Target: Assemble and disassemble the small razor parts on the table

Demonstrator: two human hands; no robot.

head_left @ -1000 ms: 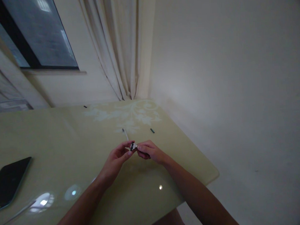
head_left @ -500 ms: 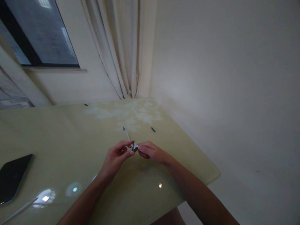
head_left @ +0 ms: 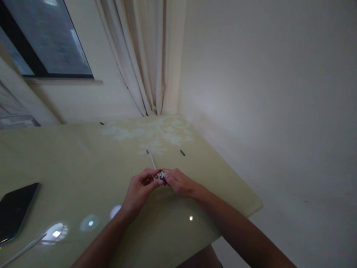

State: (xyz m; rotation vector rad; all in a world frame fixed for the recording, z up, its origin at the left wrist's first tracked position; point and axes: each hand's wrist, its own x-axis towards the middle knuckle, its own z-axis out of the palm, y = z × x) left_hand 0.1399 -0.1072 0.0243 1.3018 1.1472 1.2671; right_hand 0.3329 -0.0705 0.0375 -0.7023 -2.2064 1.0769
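My left hand [head_left: 143,186] pinches a small white-and-black piece [head_left: 161,175] between thumb and fingertips, above the table. From the other side, the fingers of my right hand [head_left: 178,182] are closed on the same piece, and the two hands nearly touch. The piece is too small for me to tell its kind. Just behind the hands a thin white cable [head_left: 151,159] with a dark tip runs away from me; whether it joins the held piece is hidden. A short dark strip [head_left: 182,152] lies beyond my right hand.
The glossy pale table [head_left: 221,187] has its right edge beside a bare wall [head_left: 267,88]. A dark tablet [head_left: 15,212] lies at the left, near another white cable [head_left: 21,252]. Another small dark strip [head_left: 102,123] lies by the far edge. A curtain [head_left: 148,53] hangs behind.
My right hand has drawn in closer to my left, its fingers now covering more of the small piece. Both hands have shifted very slightly to the right.
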